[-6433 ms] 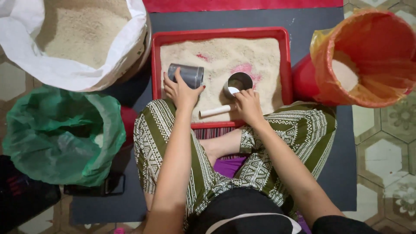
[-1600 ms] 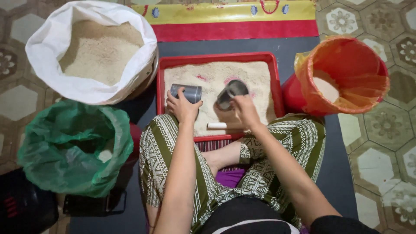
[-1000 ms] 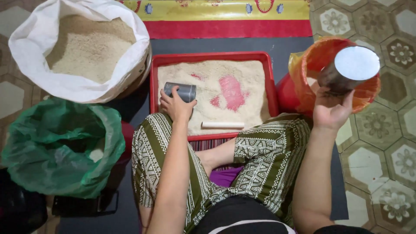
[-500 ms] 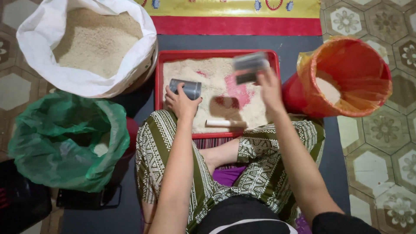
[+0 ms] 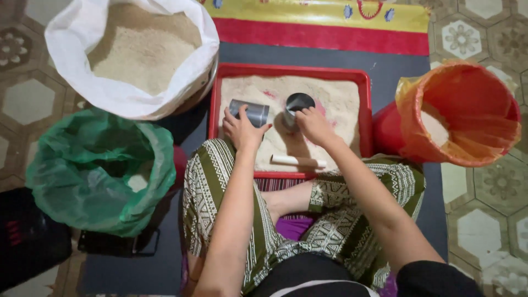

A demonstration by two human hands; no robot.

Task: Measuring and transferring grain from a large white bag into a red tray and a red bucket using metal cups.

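Metal, grey and cylindrical, one cup [image 5: 252, 113] lies sideways under the left hand [image 5: 242, 127], its fingers draped over its side. A second cup [image 5: 296, 106] is gripped upright by the right hand [image 5: 313, 124] in a red tray [image 5: 367, 110] of pale grain [image 5: 341, 102]. Both are judged light, rigid and smooth, best held around the wall.

Both forearms are bare from above the elbow down, no sleeves reaching them, no watch, no bracelet, no ring showing on the left hand [image 5: 243, 127] or the right hand [image 5: 313, 124]. Back from the fingers, near the right shoulder, there's a dark sleeve [image 5: 434, 279] at the frame's bottom corner. Loose trousers [image 5: 220, 192] cover both folded legs: olive green with white zigzag and diamond bands running in stripes. One bare foot [image 5: 289, 199] shows between the knees. A dark top [image 5: 308, 278] with a pale band fills the bottom edge, and a strip of purple cloth [image 5: 294, 226] peeks out under the legs.
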